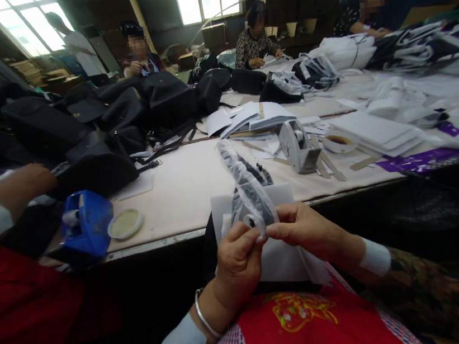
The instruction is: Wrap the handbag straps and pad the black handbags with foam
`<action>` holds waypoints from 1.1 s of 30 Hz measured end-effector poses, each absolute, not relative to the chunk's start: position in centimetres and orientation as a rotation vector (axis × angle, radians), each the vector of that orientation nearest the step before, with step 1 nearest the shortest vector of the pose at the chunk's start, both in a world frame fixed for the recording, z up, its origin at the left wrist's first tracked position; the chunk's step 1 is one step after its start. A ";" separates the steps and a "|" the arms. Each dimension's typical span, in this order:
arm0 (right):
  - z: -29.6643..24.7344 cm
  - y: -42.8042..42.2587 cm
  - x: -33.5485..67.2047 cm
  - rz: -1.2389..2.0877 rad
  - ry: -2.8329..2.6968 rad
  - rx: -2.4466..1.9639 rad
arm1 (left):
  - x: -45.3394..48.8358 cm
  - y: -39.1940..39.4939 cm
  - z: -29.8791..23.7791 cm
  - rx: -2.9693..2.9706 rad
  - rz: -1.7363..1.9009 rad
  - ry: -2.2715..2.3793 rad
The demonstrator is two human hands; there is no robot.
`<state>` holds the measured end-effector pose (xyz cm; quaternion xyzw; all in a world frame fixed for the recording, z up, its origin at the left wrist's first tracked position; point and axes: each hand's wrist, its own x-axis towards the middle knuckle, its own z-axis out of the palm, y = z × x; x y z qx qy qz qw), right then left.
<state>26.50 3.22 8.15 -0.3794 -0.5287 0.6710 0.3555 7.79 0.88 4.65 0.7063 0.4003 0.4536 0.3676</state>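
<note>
At the near edge of the tabletop (178,201), the left hand (237,258) and right hand (307,228) pinch the clear film (231,162) around a dark piece (253,191), best done lightly lest it tear.

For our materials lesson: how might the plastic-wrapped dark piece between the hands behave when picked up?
The plastic-wrapped dark piece may feel slippery, since it looks shiny. It probably holds some curve, arching beyond the left hand and right hand.
</note>
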 end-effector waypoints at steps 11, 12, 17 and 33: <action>6.8 2.6 26.4 0.783 -2.100 -0.873 | 7.3 2.1 5.0 0.993 0.867 0.840; 6.5 2.7 26.4 0.575 -2.211 -0.829 | 7.6 2.1 4.9 0.865 0.869 0.849; 6.0 2.8 26.6 0.292 -2.299 -0.826 | 8.6 1.9 4.8 0.767 1.028 0.928; 7.6 2.3 26.6 1.222 -1.828 -0.998 | 7.6 1.8 5.3 1.061 0.878 0.816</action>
